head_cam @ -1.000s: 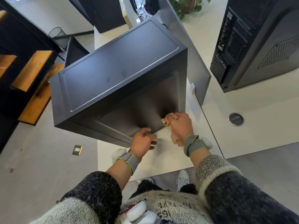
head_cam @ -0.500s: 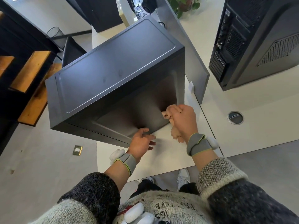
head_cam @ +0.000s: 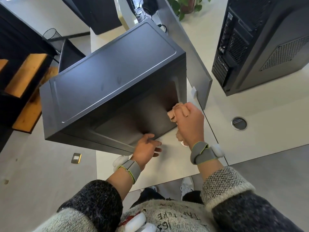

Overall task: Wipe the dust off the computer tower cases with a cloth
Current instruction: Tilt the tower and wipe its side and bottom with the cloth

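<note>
- Since the earlier frames, the right hand (head_cam: 189, 121) with its cloth (head_cam: 173, 113) has climbed the near face of the computer tower case (head_cam: 113, 84) toward that face's right edge; the left hand (head_cam: 147, 148) has stayed at the lower edge.
- The case is black and stands tilted on the pale desk (head_cam: 167, 164), its broad side panel turned up toward the camera and its left part overhanging the desk edge above the floor.
- Right hand: clenched around the pink cloth, pressing it against the shaded near face. Most of the cloth is hidden inside the fist; only a bunched tip above the knuckles and a scrap below the palm show.
- Left hand: fingers loosely spread, thumb against the case's bottom edge. The fingertips lie close to the desk; whether they grip the edge cannot be told.
- A grey partition (head_cam: 192, 52) rises just right of the case. Beyond it stands a second tower (head_cam: 267, 39), cut off at the top and right of the frame.
- A round cable grommet (head_cam: 239, 123) sits in the neighbouring desk surface.
</note>
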A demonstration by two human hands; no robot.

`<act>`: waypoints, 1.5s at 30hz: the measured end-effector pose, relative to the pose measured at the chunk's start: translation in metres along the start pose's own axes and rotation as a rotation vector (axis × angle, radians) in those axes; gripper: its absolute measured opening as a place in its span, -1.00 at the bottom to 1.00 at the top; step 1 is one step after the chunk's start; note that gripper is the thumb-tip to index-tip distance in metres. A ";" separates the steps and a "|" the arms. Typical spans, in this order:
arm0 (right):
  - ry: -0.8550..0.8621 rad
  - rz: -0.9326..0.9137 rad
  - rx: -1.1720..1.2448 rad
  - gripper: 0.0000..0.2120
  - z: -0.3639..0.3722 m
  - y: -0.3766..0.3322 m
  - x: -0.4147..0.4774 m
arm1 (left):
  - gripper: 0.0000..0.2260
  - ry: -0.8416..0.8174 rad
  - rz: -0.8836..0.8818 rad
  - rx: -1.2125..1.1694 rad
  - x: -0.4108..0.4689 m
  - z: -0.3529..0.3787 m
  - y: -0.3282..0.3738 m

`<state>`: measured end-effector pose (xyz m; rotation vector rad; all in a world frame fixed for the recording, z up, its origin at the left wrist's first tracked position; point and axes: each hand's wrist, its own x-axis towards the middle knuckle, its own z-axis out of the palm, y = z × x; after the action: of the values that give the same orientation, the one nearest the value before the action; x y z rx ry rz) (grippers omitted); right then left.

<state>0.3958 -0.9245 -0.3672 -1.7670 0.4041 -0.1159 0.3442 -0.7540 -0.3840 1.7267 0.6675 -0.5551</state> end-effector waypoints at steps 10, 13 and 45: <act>0.050 -0.059 0.019 -0.72 -0.018 -0.014 0.010 | -0.68 -0.026 -0.027 -0.003 0.002 0.003 0.002; 0.076 -0.152 0.038 -0.84 -0.017 -0.021 0.013 | -0.68 -0.028 -0.033 0.015 0.001 0.004 0.002; -0.187 0.358 0.124 -0.95 -0.008 0.066 0.025 | -0.71 -0.017 -0.073 0.085 0.011 0.002 -0.001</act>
<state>0.4033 -0.9520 -0.4327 -1.5433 0.5571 0.2708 0.3512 -0.7537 -0.3923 1.7802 0.7060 -0.6567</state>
